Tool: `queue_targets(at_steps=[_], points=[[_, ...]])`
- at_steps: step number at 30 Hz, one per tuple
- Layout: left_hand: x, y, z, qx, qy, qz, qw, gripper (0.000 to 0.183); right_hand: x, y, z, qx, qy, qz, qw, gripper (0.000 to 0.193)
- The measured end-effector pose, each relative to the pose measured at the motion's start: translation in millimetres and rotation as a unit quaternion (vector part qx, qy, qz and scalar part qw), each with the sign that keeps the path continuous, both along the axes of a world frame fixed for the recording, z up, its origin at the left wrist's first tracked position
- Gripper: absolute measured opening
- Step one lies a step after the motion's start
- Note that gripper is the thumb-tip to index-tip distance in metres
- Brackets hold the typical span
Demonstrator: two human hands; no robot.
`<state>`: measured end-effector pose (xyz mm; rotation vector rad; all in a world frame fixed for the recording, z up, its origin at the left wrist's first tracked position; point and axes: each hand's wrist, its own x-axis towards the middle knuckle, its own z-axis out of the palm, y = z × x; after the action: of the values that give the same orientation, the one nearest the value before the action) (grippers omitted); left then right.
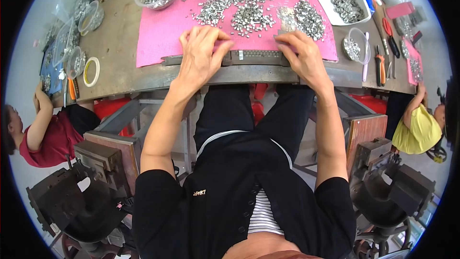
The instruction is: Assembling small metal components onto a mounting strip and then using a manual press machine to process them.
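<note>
The metal bar (258,58) lay with its long axis left to right along the pink mat's (152,43) near edge, just nearer than the curled fingers of the left hand (200,53) and right hand (305,56), both similarly close, their grasp impossible to tell.

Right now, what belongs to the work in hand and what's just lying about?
In the work, judging by closeness to the hands:
- metal bar, between left hand and right hand
- metal pieces
- pink mat

Apparently lying about:
- pale tape roll
- orange-handled pliers
</note>
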<state>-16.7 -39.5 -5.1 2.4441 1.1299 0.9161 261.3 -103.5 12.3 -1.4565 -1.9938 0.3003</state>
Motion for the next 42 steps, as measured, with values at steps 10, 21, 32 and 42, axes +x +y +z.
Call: queue_targets(at_steps=[10,21,32,42], points=[[12,18,-1,0.013,0.172,-0.098,0.980,0.045,-34,49,-16,0.073,-0.072,0.011,0.995,0.025],[-18,14,3,-0.009,-0.017,-0.016,1.000,0.017,-14,31,-11,0.009,-0.020,0.023,0.999,0.010],[4,24,-2,0.014,0.025,0.030,0.999,0.013,-7,25,-10,-0.003,0.051,-0.016,0.999,0.013],[11,21,-5,0.001,0.033,0.022,0.999,0.015,-23,29,-15,0.012,0.010,-0.049,0.999,0.013]])
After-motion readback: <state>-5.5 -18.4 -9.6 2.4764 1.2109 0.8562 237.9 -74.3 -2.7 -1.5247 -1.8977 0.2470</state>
